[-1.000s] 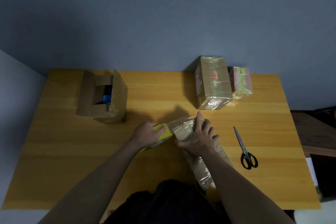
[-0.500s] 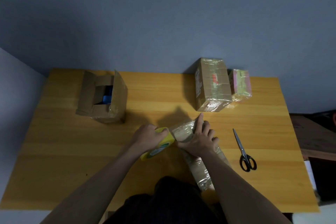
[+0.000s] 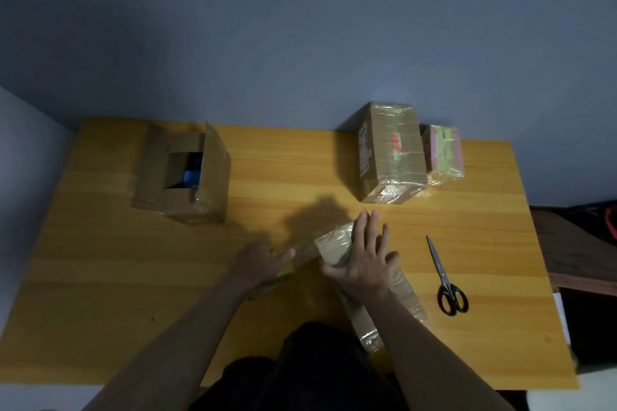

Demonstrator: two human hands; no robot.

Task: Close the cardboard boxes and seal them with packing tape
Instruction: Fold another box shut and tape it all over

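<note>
A long cardboard box (image 3: 409,302), shiny with clear tape, lies in front of me on the wooden table (image 3: 100,277). My right hand (image 3: 364,260) presses flat on its far end, fingers straight and spread. My left hand (image 3: 257,264) grips the yellow tape roll (image 3: 267,289), which is mostly hidden under the hand. A strip of clear tape (image 3: 302,252) stretches from the roll to the box's far end. An open cardboard box (image 3: 213,177) with its flaps up stands at the back left, something blue (image 3: 192,174) inside it.
A taped, closed cardboard box (image 3: 390,150) stands at the back right, with a small pink and green wrapped box (image 3: 444,150) beside it. Black-handled scissors (image 3: 447,280) lie to the right of the long box. A dark wooden surface (image 3: 574,253) adjoins the table's right edge.
My left hand has drawn the roll down and left away from the box, pulling out a strip of tape. My right hand's fingers have spread flat over the box's far end.
</note>
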